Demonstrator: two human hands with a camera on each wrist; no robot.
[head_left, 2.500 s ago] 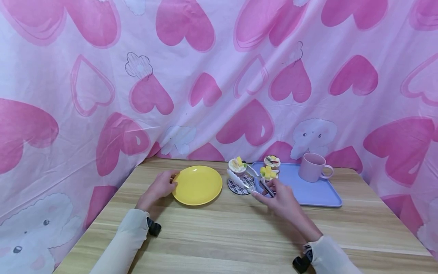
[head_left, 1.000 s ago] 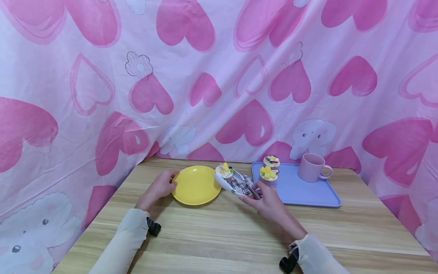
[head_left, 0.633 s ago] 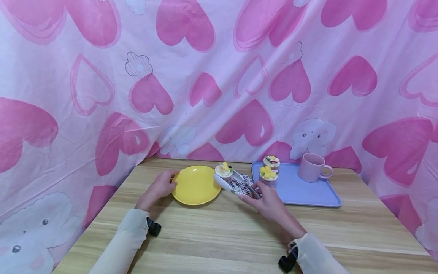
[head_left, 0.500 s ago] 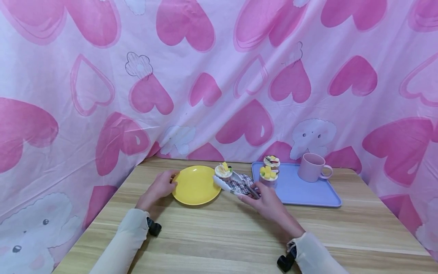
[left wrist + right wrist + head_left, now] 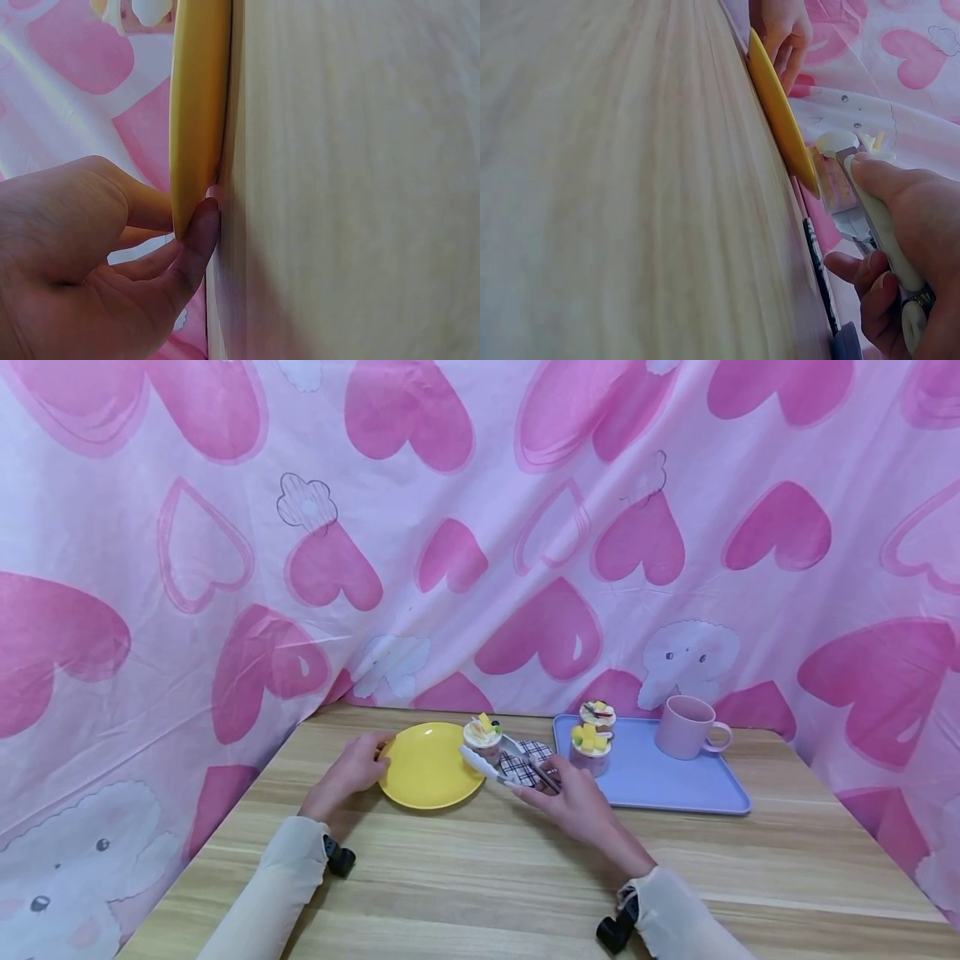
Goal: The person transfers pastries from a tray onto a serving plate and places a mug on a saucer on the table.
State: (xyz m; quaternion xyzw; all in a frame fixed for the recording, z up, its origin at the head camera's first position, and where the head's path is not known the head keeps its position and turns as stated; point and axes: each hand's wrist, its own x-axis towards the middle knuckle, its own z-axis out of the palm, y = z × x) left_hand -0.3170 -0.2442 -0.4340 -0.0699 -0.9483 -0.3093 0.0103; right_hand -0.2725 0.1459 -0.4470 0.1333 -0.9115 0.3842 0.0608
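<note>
The left hand (image 5: 352, 772) pinched the rim of a round, glossy yellow plate (image 5: 431, 768) between thumb and fingers, while the right hand (image 5: 577, 802) gripped metal tongs with white tips (image 5: 482, 765). These held a clear, cream-topped dessert cup with yellow fruit pieces (image 5: 483, 732) upright, off the tabletop, at the plate's right edge; whether it touched the rim could not be told.

Beneath lay a pale wooden tabletop (image 5: 450, 877), its brown grain running mostly from side to side, with a soft shadow near the left hand. Just right of the plate, partly behind the tongs, sat a round black-and-white plaid coaster (image 5: 538, 750). Beyond it was a rectangular light-blue tray (image 5: 682, 785) with a low rim. Near its left edge stood a dessert cup heaped with yellow cubes (image 5: 590, 750), behind it a cream-topped dessert cup with a red-and-dark garnish (image 5: 597, 716), and farther right a pink cylindrical mug (image 5: 682, 727), handle to the right.

A pale pink cloth (image 5: 450, 552), printed with deep-pink hearts and fluffy white animals, hung in folds behind the table and along both sides.
</note>
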